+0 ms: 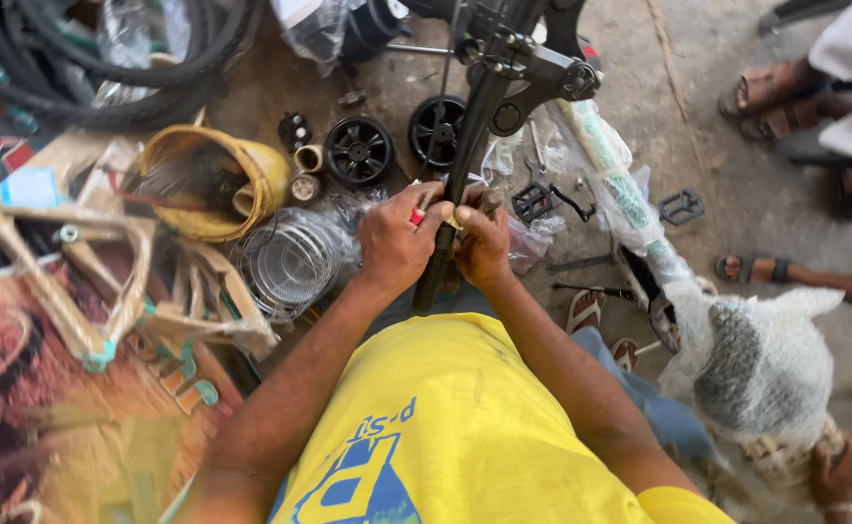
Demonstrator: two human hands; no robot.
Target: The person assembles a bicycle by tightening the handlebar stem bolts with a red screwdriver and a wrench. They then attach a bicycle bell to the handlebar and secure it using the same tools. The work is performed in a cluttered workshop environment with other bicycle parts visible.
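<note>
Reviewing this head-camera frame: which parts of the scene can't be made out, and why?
- What the left hand and right hand pinch at the black bicycle tube: hidden by the fingers.
- Lower end of the tube: behind the wrists and yellow shirt.
- Contents of the yellow bucket: motion-blurred.
- Wrapped saddle: dulled by plastic wrap.
- Bystanders at right, sandalled foot: cut off by the frame edge.

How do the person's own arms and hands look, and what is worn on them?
Both arms are bare from the short sleeves of a yellow shirt with blue print. The left hand wears a ring with a red top. The right hand shows no ring or glove.
</note>
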